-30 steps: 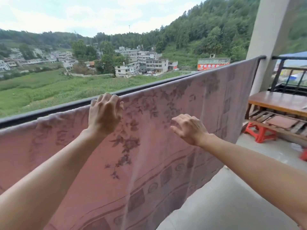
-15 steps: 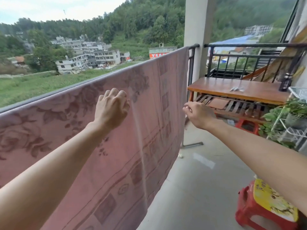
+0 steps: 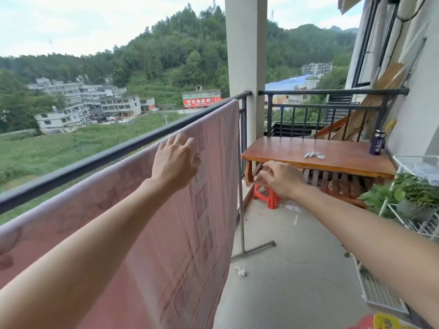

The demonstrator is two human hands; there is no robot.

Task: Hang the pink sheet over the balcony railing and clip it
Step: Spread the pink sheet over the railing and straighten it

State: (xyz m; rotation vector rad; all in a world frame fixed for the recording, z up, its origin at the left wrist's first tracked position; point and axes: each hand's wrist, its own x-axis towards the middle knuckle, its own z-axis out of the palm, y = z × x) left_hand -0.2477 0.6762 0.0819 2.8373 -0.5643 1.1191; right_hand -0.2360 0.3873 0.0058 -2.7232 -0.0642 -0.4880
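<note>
Here the left arm is stretched up from the lower left of the frame, and the left hand [image 3: 175,162] is laid back-outward against the top of the pink sheet [image 3: 166,233], its fingers bent over the cloth. Whether a fold is gripped cannot be told, since the fingertips are hidden behind the knuckles. The right arm is reached in from the lower right, and the right hand [image 3: 282,179] is held in the air at mid-frame with its fingers curled in toward the thumb; nothing is seen between them.

The sheet is thin, matte cloth, printed with faded flowers and square borders, and is draped along the round black metal railing [image 3: 95,160] from the left edge to the centre. Whether it is borne by the railing itself or by the bar of the grey metal stand [image 3: 241,210] at its right edge cannot be made out. Its lower part is cut off by the frame.

At centre right a glossy red-brown wooden surface [image 3: 285,150] is seen, with a small cluster of pale clips [image 3: 314,155] on it, too blurred to be counted. A red plastic stool [image 3: 266,195] is partly hidden beneath it.
</note>
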